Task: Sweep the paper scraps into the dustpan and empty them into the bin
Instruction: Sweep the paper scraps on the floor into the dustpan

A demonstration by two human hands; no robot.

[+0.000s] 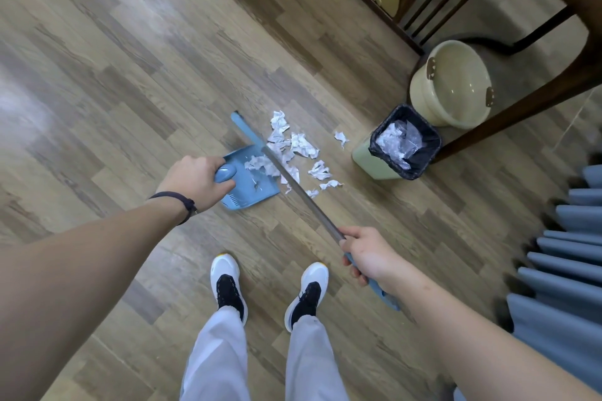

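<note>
My left hand (195, 181) grips the handle of a blue dustpan (250, 184) that rests on the wood floor. A few white paper scraps lie inside the pan. My right hand (365, 252) holds the long grey broom handle (303, 194); the blue broom head (244, 128) sits just beyond the dustpan. Several crumpled paper scraps (299, 146) are scattered to the right of the pan, one stray scrap (341, 137) lying closer to the bin. The green bin (402, 143) has a black liner and holds crumpled white and clear waste.
A beige bucket (451, 85) stands behind the bin under a dark wooden chair (508, 114). Dark wooden furniture (368, 0) runs along the top. Blue pleated fabric (566, 247) hangs at the right. My two feet in white and black shoes (228, 283) stand below the pan.
</note>
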